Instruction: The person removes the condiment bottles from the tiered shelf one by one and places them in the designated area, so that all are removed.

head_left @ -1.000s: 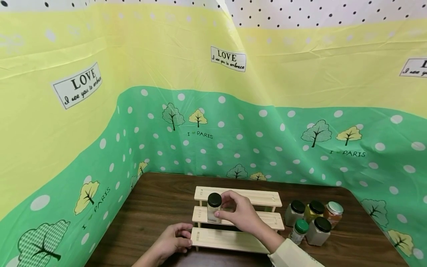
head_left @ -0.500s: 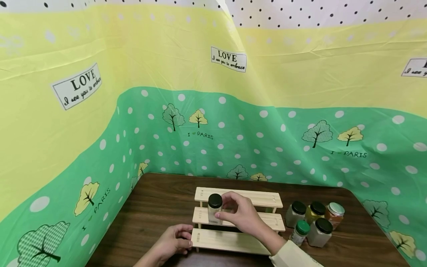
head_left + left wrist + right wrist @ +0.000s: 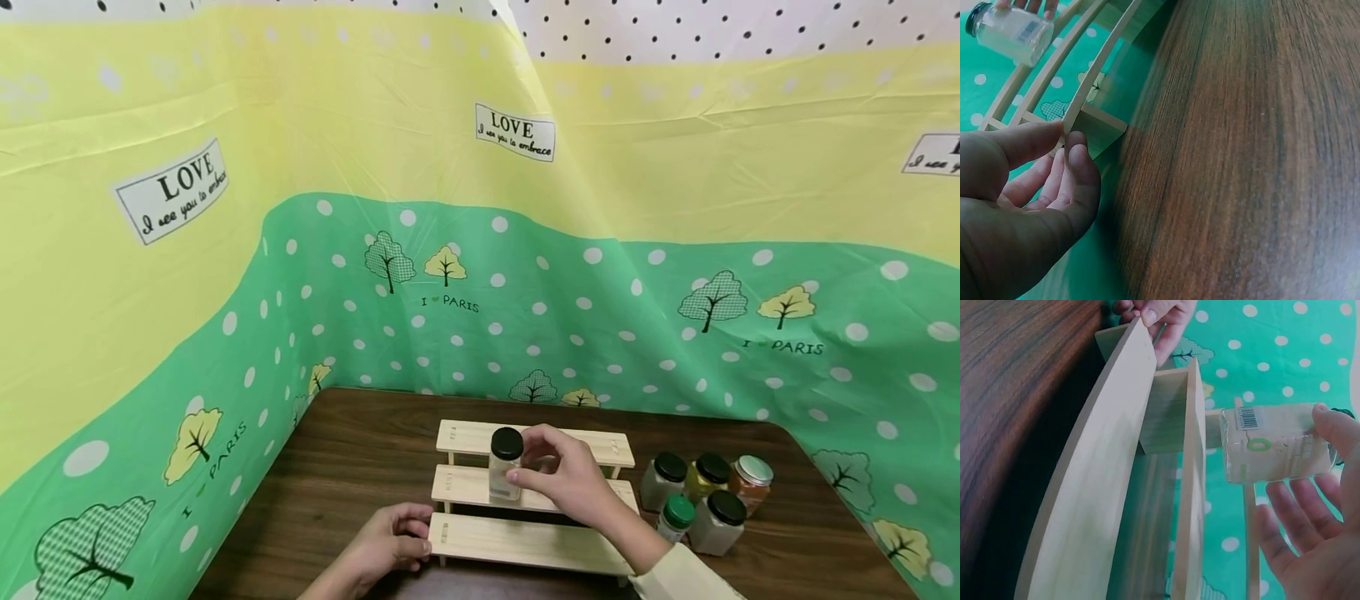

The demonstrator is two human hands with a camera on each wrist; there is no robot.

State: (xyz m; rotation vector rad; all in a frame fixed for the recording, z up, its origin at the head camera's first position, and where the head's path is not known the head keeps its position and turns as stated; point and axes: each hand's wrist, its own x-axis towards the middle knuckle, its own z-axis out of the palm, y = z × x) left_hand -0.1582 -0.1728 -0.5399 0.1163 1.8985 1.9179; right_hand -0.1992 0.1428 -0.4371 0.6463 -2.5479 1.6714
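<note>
My right hand [image 3: 566,475] holds a clear glass spice jar [image 3: 505,479] with a black lid, thumb on one side and fingers on the other. In the right wrist view the jar [image 3: 1275,444] shows a barcode label, and its base is a small gap away from the middle board. A three-tier wooden shelf rack [image 3: 517,540] stands beneath it on the table. At the rack's left end, my left hand [image 3: 386,542] pinches the lowest board between thumb and fingers, as the left wrist view shows with the hand [image 3: 1041,181] at the board's corner.
Right of the rack stand several spice jars: a black-lidded one [image 3: 664,483], a yellow one [image 3: 707,479], an orange one [image 3: 750,483], a green-capped one [image 3: 676,518] and a pale one [image 3: 716,525]. A patterned cloth [image 3: 450,350] hangs behind the dark wooden table [image 3: 360,467].
Over the last half second my right hand has shifted a little to the right with the jar, along the middle tier. My left hand has stayed at the rack's left end.
</note>
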